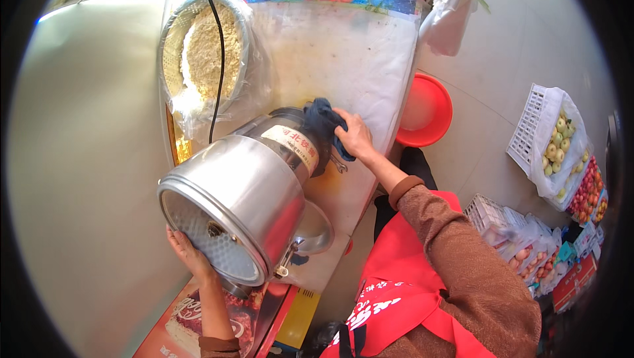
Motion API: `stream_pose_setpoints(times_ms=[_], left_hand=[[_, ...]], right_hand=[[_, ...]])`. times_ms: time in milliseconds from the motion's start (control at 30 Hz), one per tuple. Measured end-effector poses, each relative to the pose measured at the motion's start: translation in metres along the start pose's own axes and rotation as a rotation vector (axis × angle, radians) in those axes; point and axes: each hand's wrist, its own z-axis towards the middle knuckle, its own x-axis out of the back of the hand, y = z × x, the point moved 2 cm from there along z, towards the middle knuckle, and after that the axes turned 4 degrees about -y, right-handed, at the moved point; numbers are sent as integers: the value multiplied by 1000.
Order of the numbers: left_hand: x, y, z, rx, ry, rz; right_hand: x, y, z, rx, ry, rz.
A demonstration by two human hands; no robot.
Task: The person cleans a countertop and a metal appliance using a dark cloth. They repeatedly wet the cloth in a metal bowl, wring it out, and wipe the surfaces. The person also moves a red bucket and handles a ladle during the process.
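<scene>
A stainless steel drum-shaped machine (242, 185) lies tilted on a white-covered table, its round end facing the lower left. That end shows a dimpled inner surface and a central metal fitting (214, 229). My left hand (190, 256) grips the lower left rim, fingers at the edge. At the opposite end, my right hand (354, 134) holds a bunched dark blue cloth (323, 119) against the dark base (319, 152). Beside the base, the end of an open-ended wrench (340, 164) shows; its remainder is hidden. A label (292, 146) with writing wraps the machine's narrower section.
A plastic-lined basket (243, 56) of pale crumbly material stands behind the machine, with a black cable (221, 51) hanging across it. Right of the table sits a red basin (438, 110). Crates of fruit (532, 125) stand on the floor. A red printed box (173, 308) lies below the machine.
</scene>
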Motion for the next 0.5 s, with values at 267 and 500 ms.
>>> stream_pose_setpoints(times_ms=[267,500], left_hand=[[-17,34,34,-256,-157,247],[-26,50,55,-386,-176,428]], right_hand=[[-21,-103,32,407,-465,-129],[-20,-93,120,317,-469,-535]])
